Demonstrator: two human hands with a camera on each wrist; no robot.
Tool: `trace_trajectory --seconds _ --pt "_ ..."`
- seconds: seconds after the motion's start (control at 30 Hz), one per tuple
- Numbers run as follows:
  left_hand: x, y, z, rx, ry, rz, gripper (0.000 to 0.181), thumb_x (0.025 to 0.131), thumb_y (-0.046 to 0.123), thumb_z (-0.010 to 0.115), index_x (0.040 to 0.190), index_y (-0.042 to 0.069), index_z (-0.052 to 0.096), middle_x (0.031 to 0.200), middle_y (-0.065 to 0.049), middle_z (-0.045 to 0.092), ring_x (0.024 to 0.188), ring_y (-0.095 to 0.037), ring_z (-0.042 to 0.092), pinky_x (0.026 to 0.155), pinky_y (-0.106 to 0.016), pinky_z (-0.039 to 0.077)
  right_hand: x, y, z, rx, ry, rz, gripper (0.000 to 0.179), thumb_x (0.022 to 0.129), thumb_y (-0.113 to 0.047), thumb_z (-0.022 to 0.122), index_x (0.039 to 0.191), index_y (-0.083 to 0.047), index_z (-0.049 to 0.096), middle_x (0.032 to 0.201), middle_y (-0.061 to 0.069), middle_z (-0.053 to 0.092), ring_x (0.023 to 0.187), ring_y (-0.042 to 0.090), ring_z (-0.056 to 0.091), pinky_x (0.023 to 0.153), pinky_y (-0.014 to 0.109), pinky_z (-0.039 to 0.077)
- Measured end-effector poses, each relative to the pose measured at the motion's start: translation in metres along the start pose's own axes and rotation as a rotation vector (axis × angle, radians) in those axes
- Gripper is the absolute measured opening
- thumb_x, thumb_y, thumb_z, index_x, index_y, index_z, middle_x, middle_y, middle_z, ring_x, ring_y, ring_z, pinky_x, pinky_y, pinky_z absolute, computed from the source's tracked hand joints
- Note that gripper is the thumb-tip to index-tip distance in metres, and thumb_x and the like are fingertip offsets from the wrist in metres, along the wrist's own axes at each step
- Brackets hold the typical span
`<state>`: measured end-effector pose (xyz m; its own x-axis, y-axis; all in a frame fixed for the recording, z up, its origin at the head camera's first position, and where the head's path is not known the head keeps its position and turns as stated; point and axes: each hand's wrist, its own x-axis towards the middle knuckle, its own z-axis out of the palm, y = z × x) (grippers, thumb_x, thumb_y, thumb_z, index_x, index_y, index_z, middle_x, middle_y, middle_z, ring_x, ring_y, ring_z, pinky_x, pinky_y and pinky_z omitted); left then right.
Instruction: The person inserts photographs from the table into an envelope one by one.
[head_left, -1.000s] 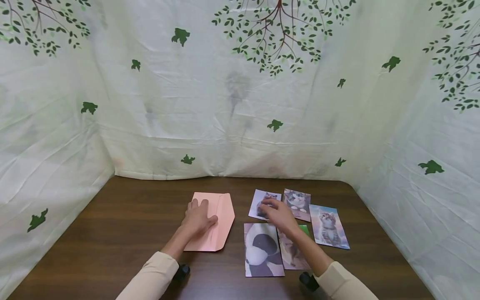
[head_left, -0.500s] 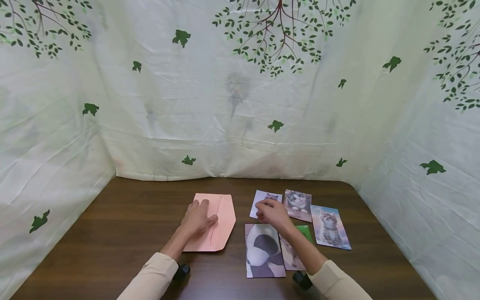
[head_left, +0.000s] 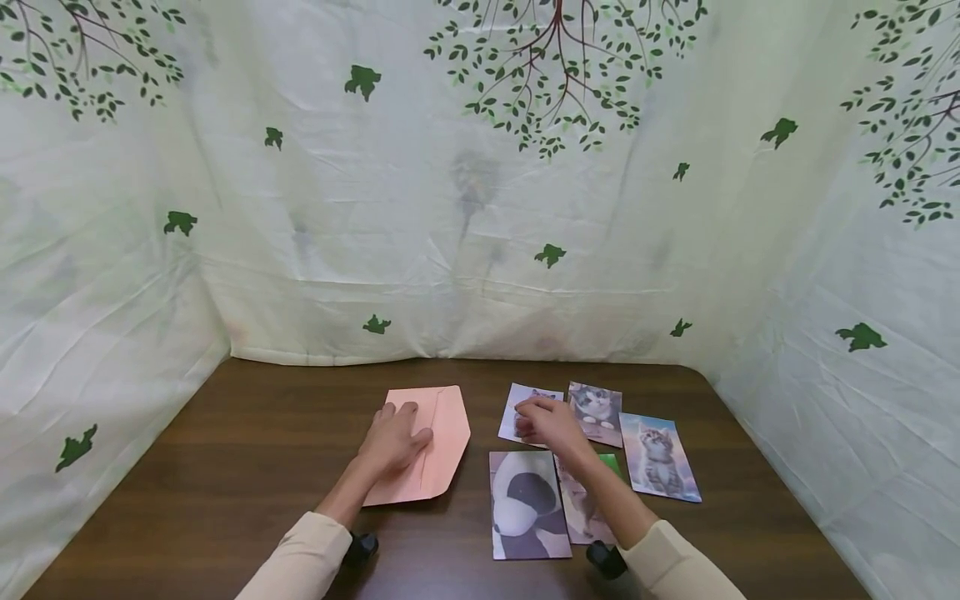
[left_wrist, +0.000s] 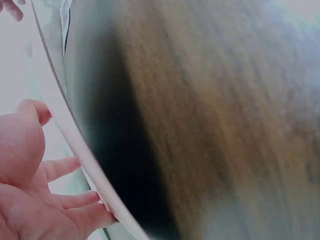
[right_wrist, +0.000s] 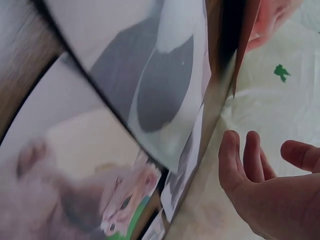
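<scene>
My left hand (head_left: 393, 440) rests on a pink envelope (head_left: 447, 425), thumb and fingers spread over its face. The envelope's pointed flap side faces right. In the left wrist view, the fingertips (left_wrist: 102, 215) touch the envelope's pale surface. My right hand (head_left: 553, 429) hovers over a small white cat card (head_left: 511, 423), partly covering it, its fingers loosely bent with nothing between them. Below this hand lie a large card with grey and white rounded shapes (head_left: 528, 533) and a green-cornered animal card (head_left: 583, 512), partly hidden by the forearm.
A kitten card (head_left: 596, 408) and a larger card of a sitting kitten (head_left: 658, 458) lie to the right on the brown wooden table (head_left: 300, 433). White cloth with leaf prints (head_left: 480, 292) hangs behind and at both sides.
The right hand has drifted slightly left over the white cat card, its fingers drawing closer in. The left hand stays on the envelope.
</scene>
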<state>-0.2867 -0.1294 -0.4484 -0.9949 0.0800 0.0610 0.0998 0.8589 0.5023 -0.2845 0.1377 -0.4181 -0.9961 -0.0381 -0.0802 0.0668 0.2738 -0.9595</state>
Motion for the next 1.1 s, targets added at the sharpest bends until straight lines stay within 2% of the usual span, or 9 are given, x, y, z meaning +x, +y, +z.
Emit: trace_trajectory --seconds 0.2,0.47,0.57,0.7,1.1 --pt "0.0 0.0 0.0 -0.009 0.001 0.003 0.056 0.093 0.024 0.061 0.14 -0.004 0.052 0.13 -0.031 0.051 0.122 -0.047 0.047 0.1 -0.058 0.043 -0.001 -0.001 -0.011 0.011 0.014 0.013 0.036 0.1 -0.017 0.055 0.123 0.009 0.065 0.1 0.025 0.072 0.085 0.029 0.071 0.079 0.039 0.061" --pt "-0.002 0.001 -0.002 -0.002 -0.001 0.017 0.055 0.095 0.024 0.06 0.141 -0.005 0.051 0.133 -0.032 0.05 0.124 -0.048 0.046 0.102 -0.058 0.042 0.001 -0.005 -0.028 0.005 0.015 0.017 0.038 0.101 -0.021 0.055 0.126 0.006 0.064 0.101 0.026 0.072 0.087 0.03 0.072 0.085 0.045 0.06" --pt "-0.002 0.0 -0.002 0.001 -0.002 0.025 0.054 0.095 0.024 0.059 0.14 -0.005 0.052 0.133 -0.032 0.05 0.124 -0.048 0.046 0.102 -0.058 0.042 0.001 -0.008 -0.041 0.01 0.022 0.0 0.038 0.102 -0.021 0.054 0.126 0.006 0.064 0.094 0.021 0.073 0.082 0.024 0.071 0.085 0.044 0.059" --pt "-0.002 -0.001 0.0 0.004 -0.005 0.029 0.053 0.096 0.024 0.059 0.14 -0.005 0.052 0.132 -0.032 0.051 0.124 -0.048 0.046 0.102 -0.058 0.042 0.0 -0.012 -0.061 0.007 0.021 0.003 0.04 0.104 -0.024 0.054 0.13 0.005 0.062 0.096 0.015 0.073 0.082 0.018 0.07 0.087 0.042 0.059" --pt "0.0 -0.003 0.002 -0.005 -0.006 0.04 0.053 0.096 0.024 0.057 0.141 -0.005 0.051 0.133 -0.033 0.049 0.123 -0.049 0.045 0.102 -0.059 0.042 -0.005 -0.012 -0.113 -0.094 0.048 0.01 0.048 0.105 -0.029 0.051 0.137 0.007 0.055 0.112 0.024 0.07 0.089 0.018 0.071 0.094 0.046 0.056"
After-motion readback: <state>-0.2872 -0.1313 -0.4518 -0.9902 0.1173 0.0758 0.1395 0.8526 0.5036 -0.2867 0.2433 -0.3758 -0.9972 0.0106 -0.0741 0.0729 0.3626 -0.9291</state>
